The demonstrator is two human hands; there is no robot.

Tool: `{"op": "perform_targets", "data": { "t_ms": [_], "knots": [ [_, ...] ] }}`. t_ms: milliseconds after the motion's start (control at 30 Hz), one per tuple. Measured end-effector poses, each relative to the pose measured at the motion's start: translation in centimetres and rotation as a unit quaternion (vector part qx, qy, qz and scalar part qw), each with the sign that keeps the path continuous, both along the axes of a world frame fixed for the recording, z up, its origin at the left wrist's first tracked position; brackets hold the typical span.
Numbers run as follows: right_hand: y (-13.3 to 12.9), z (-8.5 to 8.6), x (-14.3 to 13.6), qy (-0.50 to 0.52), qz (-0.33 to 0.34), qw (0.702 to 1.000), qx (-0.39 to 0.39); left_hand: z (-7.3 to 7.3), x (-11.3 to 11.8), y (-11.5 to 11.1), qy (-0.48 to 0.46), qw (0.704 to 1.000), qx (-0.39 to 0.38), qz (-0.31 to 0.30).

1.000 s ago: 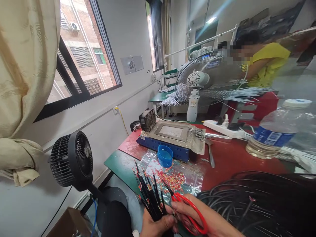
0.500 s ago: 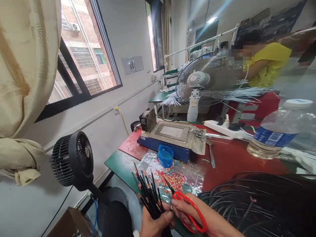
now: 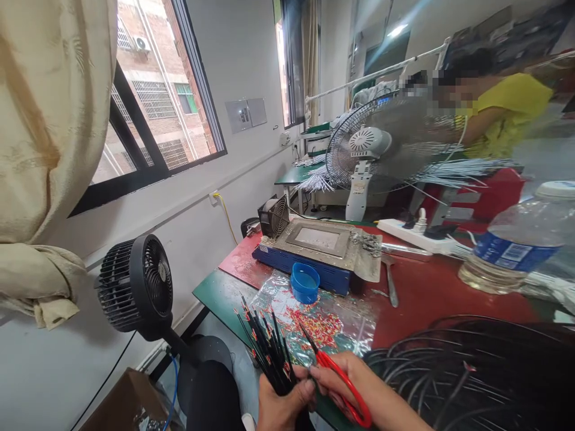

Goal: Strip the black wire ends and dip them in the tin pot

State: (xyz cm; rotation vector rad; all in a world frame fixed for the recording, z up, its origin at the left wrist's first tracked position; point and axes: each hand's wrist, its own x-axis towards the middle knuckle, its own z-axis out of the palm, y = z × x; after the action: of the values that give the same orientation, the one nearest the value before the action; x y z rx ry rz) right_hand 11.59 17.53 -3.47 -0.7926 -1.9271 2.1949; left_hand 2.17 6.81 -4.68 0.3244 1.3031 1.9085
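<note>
Our left hand (image 3: 281,404) grips a bundle of black wires (image 3: 265,347), their tips fanning up and away from it. Just beside, our right hand (image 3: 354,389) holds red scissors (image 3: 336,377), blades pointing toward the wires. A blue cup (image 3: 304,282) sits beyond both hands.

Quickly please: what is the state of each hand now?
Left hand: closed around a bundle of black wires.
Right hand: closed on red scissors.
</note>
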Motion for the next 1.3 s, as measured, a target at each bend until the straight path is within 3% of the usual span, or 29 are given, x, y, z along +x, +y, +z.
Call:
{"op": "perform_targets", "data": {
  "t_ms": [167, 400, 733, 1067, 1300],
  "knots": [
    [0.1, 0.1, 0.0, 0.008, 0.034, 0.997, 0.074, 0.3, 0.1, 0.0, -0.004, 1.0, -0.017, 0.013],
    [0.2, -0.2, 0.0, 0.023, -0.011, 1.0, -0.013, 0.3, 0.1, -0.1, -0.044, 0.999, -0.014, 0.025],
    [0.1, -0.6, -0.1, 0.027, 0.0, 0.999, -0.016, 0.5, 0.1, -0.3, -0.032, 0.999, 0.007, -0.013],
    [0.0, 0.6, -0.1, 0.016, 0.008, 1.0, -0.022, 0.5, -0.1, -0.3, -0.008, 0.996, 0.047, -0.069],
    [0.1, 1.1, 0.1, 0.024, 0.012, 0.999, -0.042, 0.2, -0.1, -0.6, -0.027, 0.998, 0.032, -0.041]
  ]
}}
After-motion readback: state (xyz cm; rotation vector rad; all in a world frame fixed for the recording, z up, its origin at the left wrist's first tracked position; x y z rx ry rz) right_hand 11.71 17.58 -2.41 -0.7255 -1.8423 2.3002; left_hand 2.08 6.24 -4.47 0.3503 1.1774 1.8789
